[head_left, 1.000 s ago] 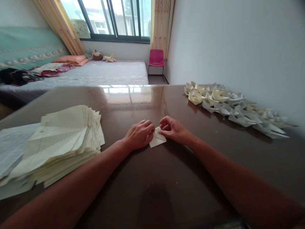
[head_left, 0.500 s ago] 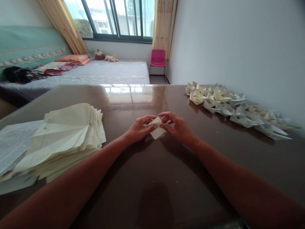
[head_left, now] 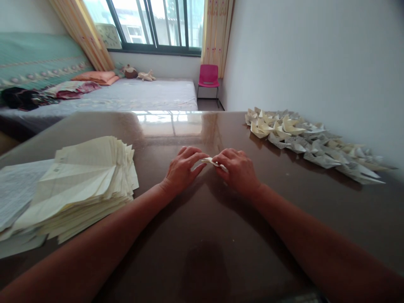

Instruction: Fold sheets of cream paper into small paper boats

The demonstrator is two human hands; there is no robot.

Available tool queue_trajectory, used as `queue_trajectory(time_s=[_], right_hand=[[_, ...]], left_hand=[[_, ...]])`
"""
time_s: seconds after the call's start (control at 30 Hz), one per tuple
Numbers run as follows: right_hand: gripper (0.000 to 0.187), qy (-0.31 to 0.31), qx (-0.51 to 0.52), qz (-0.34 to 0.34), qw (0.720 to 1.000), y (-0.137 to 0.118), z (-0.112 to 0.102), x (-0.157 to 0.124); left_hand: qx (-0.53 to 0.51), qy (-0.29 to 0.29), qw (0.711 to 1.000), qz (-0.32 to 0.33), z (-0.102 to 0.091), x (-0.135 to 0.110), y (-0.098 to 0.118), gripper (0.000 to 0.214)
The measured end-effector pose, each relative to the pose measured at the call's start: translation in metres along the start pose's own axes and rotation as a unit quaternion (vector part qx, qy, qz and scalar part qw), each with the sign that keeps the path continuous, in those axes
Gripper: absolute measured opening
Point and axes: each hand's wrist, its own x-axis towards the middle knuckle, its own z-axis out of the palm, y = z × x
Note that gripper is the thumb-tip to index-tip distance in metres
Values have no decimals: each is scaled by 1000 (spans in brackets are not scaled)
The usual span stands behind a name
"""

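Left hand (head_left: 183,169), right hand (head_left: 239,170) — both pinching folded paper (head_left: 208,160). Left of it, paper stack (head_left: 83,170); right, folded shapes (head_left: 318,154).

R hand (head_left: 237,170) fingers covered the rt end of the folded paper (head_left: 207,160); its creases were too sm. to tell, & L hand (head_left: 184,168) thumb contact was unclear. L forearm (head_left: 104,235) & R forearm (head_left: 309,227) ran out of pic. Printed sheet (head_left: 22,185) was cut by L edge, partly hidden under paper stack (head_left: 85,172); text unreadable. Paper shapes (head_left: 290,126) overlapped, so no. was unclear. Window (head_left: 167,25) was cut at top; clock (head_left: 108,35) numerals were too sm.
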Motion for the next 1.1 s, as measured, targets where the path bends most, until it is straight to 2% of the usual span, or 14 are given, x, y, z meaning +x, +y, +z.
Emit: queue_trajectory(time_s=[0.07, 0.13, 0.27, 0.37, 0.6, 0.73, 0.87, 1.0, 1.1], right_hand=[[13, -14, -41, -52, 998, -3, -3, -1], [16, -19, -43, -82, 996, -3, -2, -2], [25, -21, -22, -72, 997, 6, 3, 0], [16, -41, -29, -76, 996, 14, 7, 1], [11, -125, -65, -127, 982, 17, 10, 0], [12, -147, 2, -133, 980, 22, 10, 0], [17, -153, 123, -139, 971, 34, 14, 0], [19, -140, 230, -103, 958, 45, 20, 1], [18, -136, 259, -86, 952, 48, 23, 2]], left_hand=[[17, -25, 999, 45, 0, -2, 0, 16], [24, -42, 997, 60, 0, -4, -2, 16], [55, -53, 995, 65, -2, -6, -8, 16], [94, -78, 990, 67, -3, -6, -9, 14], [179, -217, 957, 69, -11, -3, -1, 27], [202, -273, 938, 71, -20, 1, 13, 23], [226, -293, 926, 76, -25, 3, 26, 26], [211, -310, 925, 55, -26, 5, 25, 25], [195, -298, 934, 38, -26, 4, 22, 23]])
